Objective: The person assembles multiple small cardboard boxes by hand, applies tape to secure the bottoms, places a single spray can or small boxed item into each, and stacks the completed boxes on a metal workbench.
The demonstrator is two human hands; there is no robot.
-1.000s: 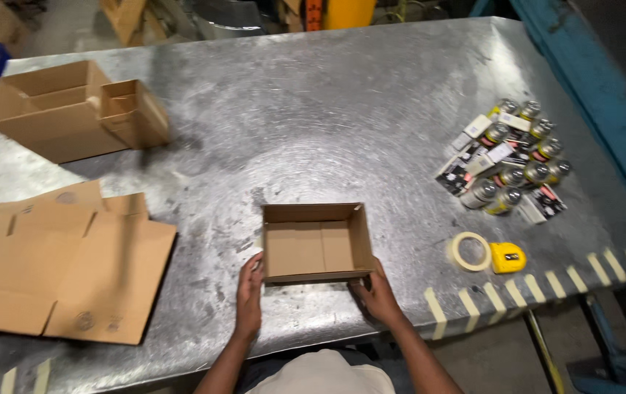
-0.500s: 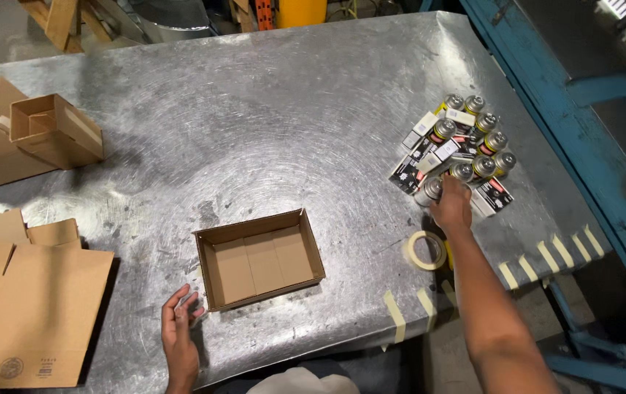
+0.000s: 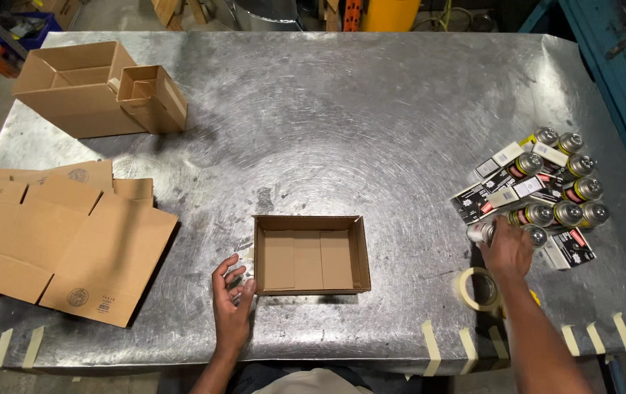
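I see the left hand point(image 3: 231, 306) open — fingers spread beside the open cardboard box point(image 3: 310, 254) on the desk point(image 3: 371, 117). The right hand point(image 3: 506, 249) closes on a small can point(image 3: 481, 232) from the pile.

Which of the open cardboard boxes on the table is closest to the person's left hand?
The shallow open box at the table's near middle: the left hand rests right beside its left wall. The other two open boxes, a large one and a small one, stand far off at the back left corner.

Bright overhead light, steel glare.
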